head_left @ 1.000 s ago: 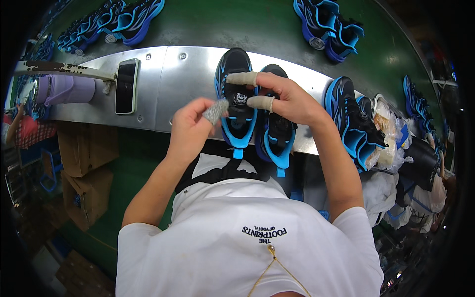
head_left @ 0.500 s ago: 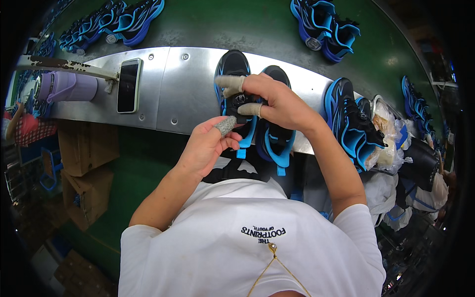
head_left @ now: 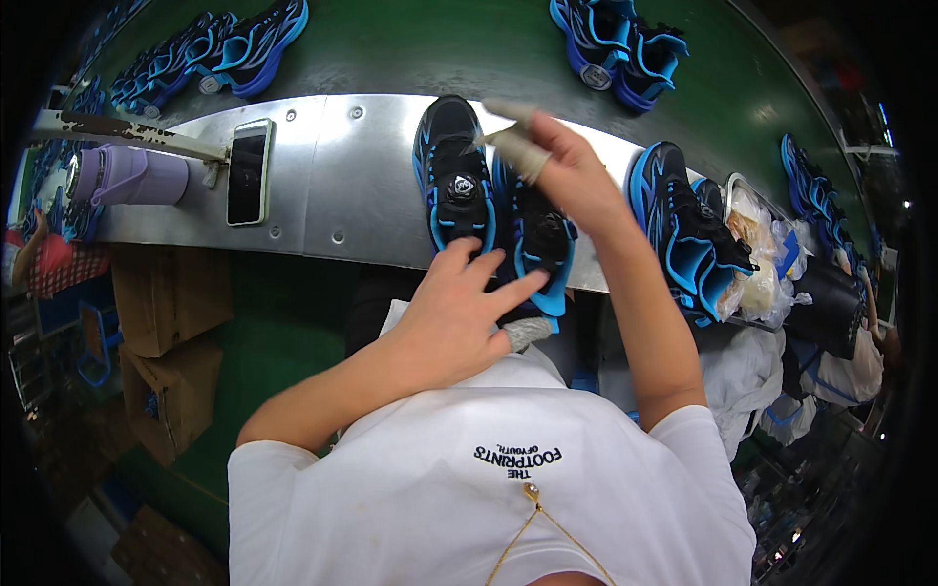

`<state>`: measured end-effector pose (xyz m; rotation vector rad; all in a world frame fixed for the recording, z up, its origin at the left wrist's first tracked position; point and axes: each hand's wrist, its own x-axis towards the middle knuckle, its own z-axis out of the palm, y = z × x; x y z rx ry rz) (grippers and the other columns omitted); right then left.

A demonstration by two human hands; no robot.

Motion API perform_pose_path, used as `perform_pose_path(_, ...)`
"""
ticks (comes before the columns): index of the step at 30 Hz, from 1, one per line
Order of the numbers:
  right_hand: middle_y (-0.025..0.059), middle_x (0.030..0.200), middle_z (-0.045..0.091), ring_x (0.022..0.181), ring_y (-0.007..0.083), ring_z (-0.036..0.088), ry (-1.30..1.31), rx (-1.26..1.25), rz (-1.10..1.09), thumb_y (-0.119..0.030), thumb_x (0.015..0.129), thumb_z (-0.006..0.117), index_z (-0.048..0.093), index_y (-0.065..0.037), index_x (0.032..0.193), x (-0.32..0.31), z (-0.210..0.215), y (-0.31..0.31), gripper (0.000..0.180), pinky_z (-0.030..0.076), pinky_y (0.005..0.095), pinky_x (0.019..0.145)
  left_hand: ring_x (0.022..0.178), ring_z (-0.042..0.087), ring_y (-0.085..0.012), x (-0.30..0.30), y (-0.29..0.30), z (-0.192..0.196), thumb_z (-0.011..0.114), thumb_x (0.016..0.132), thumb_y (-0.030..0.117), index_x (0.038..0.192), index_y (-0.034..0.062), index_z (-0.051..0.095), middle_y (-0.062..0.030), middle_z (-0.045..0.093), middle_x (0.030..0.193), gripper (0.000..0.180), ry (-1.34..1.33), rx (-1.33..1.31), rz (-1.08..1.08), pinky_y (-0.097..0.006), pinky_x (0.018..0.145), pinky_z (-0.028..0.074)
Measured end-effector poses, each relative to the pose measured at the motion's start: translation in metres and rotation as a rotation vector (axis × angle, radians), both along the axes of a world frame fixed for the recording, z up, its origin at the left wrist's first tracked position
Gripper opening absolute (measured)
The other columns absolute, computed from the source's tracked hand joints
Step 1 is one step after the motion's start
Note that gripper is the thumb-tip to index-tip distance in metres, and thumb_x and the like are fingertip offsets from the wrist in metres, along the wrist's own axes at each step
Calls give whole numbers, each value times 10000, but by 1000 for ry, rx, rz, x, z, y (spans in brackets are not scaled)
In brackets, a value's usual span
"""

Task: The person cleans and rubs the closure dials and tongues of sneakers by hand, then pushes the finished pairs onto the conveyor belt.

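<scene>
Two black shoes with blue trim lie side by side, toes away from me: a left shoe (head_left: 452, 132) with a round dial (head_left: 462, 188) on its tongue, and a right shoe (head_left: 532, 210). My left hand (head_left: 445, 317) has its fingers spread over their heel ends, fingertips at the collars; a grey cover wraps its thumb. Above the right shoe's toe is my right hand (head_left: 576, 181), with beige covers on its thumb and forefinger. Those fingers are smeared by motion, and I cannot make out whether the thin streak by their tips is an object.
A metal ledge (head_left: 376, 210) edges a green work surface (head_left: 410, 49). On the ledge are a phone (head_left: 249, 171), a purple flask (head_left: 147, 176) and another shoe pair (head_left: 664, 195). A tray of plastic bags (head_left: 757, 234) stands at right. Cardboard boxes (head_left: 171, 298) are stacked lower left.
My left hand has moved down and right from near the dial and spread over the shoes' heels. My right hand has lifted off the left shoe's dial, moving right and away.
</scene>
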<state>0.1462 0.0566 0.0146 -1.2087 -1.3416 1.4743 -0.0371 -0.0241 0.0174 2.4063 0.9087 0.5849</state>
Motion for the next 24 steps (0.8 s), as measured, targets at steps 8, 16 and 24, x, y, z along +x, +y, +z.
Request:
perform_pose_path(8, -54, 918, 648, 742, 35, 469, -158, 87, -204, -236, 973, 549, 650, -76, 1209, 59, 0, 5, 302, 399, 186, 660, 697, 622, -380, 24, 82, 14, 438, 961, 348, 789, 84, 674, -189, 628, 695, 394, 252, -137, 27, -458, 627, 493)
perform_pose_path(16, 133, 991, 686, 843, 226, 639, -878, 277, -348, -248, 867, 676, 657, -84, 1155, 133, 22, 60, 331, 494, 329, 779, 756, 652, -341, -33, 293, -14, 617, 797, 185, 770, 29, 676, -180, 663, 842, 169, 351, 734, 601, -470, 693, 519)
perform_pose_path(24, 188, 1212, 600, 1104, 378, 570, -1063, 245, -336, -59, 811, 649, 539, -156, 1302, 172, -48, 112, 512, 465, 404, 942, 1303, 440, -324, 156, 287, -67, 575, 847, 88, 1357, 28, 467, -180, 447, 1415, 525, -14, 180, 4, -369, 1098, 361)
